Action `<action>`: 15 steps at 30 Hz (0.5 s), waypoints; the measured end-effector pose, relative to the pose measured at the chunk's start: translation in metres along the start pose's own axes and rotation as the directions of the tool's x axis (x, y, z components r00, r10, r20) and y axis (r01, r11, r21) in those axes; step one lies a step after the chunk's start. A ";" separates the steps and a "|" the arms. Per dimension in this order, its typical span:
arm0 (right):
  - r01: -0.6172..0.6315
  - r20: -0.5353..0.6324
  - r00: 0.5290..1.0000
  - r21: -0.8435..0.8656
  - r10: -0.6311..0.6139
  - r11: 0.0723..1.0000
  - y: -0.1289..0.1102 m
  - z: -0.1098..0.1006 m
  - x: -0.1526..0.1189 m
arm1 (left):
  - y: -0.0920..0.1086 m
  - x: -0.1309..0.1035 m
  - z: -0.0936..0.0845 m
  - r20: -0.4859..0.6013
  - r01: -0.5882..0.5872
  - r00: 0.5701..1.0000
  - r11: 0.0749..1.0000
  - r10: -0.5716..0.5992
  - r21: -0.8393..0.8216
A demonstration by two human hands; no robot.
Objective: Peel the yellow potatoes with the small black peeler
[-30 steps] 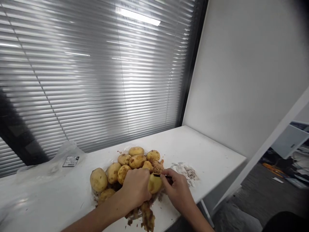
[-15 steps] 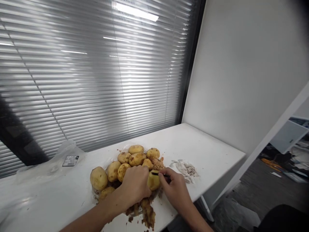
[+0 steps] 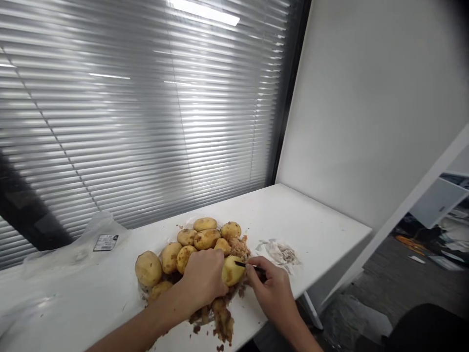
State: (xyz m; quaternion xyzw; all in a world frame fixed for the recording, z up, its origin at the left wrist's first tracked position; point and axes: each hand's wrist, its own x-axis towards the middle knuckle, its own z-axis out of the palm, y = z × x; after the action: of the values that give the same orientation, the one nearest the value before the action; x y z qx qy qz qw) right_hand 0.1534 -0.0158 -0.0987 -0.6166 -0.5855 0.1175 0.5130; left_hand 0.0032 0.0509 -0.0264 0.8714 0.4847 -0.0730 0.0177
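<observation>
My left hand (image 3: 205, 275) is closed around a pale, peeled-looking potato (image 3: 233, 271) near the front of the pile. In my right hand (image 3: 270, 281) is a thin black tool (image 3: 253, 267), its tip touching the right side of that potato. Several brown-spotted potatoes (image 3: 207, 239) lie on clear plastic behind and left of my left hand. Shredded brownish peel (image 3: 239, 248) is heaped behind the held potato. More dark wet peelings (image 3: 223, 320) lie below my left wrist, at the front of the table.
A crumpled wet tissue (image 3: 284, 255) lies on the white table (image 3: 311, 220), right of the pile. A clear plastic bag with a label (image 3: 105, 242) is at the back left. Blinds stand behind the table, a grey panel to the right.
My right hand and the black tool have shifted slightly right on the potato. More of the potato's pale surface shows. The camera view has moved a little.
</observation>
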 end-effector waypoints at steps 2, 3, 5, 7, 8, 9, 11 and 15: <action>0.029 0.016 0.999 -0.036 -0.029 0.999 0.001 -0.002 0.000 | 0.000 0.000 0.002 -0.015 0.006 1.000 1.000 -0.006 0.001; 0.033 0.007 0.999 -0.063 -0.032 0.997 0.002 -0.003 0.000 | -0.001 0.000 0.002 -0.016 0.000 1.000 1.000 0.000 0.000; 0.018 -0.022 1.000 -0.094 -0.020 0.995 0.004 -0.005 0.000 | -0.001 -0.001 0.002 -0.006 -0.016 1.000 1.000 0.016 -0.006; 0.019 0.009 1.000 -0.058 -0.019 0.998 0.004 -0.005 -0.001 | 0.000 -0.001 0.001 -0.001 -0.018 1.000 1.000 0.018 -0.009; 0.029 0.045 0.999 -0.028 -0.028 0.999 0.003 -0.005 -0.003 | 0.000 -0.001 0.001 -0.002 -0.015 1.000 1.000 0.015 -0.010; 0.042 0.082 0.996 -0.006 -0.042 0.999 0.002 -0.004 -0.004 | 0.000 -0.001 0.000 -0.001 -0.008 1.000 1.000 0.008 -0.011; 0.057 0.099 0.994 -0.015 -0.055 0.998 -0.002 -0.003 -0.006 | 0.001 -0.002 0.000 0.001 0.002 1.000 1.000 -0.002 -0.012; 0.012 -0.014 1.000 -0.087 -0.013 0.996 -0.004 -0.003 -0.007 | 0.002 -0.002 0.000 0.010 0.002 1.000 1.000 -0.002 -0.022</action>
State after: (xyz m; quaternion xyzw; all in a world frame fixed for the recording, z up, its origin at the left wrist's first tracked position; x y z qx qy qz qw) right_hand 0.1512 -0.0245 -0.0974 -0.6356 -0.5902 0.0842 0.4906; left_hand 0.0034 0.0483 -0.0260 0.8704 0.4861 -0.0720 0.0294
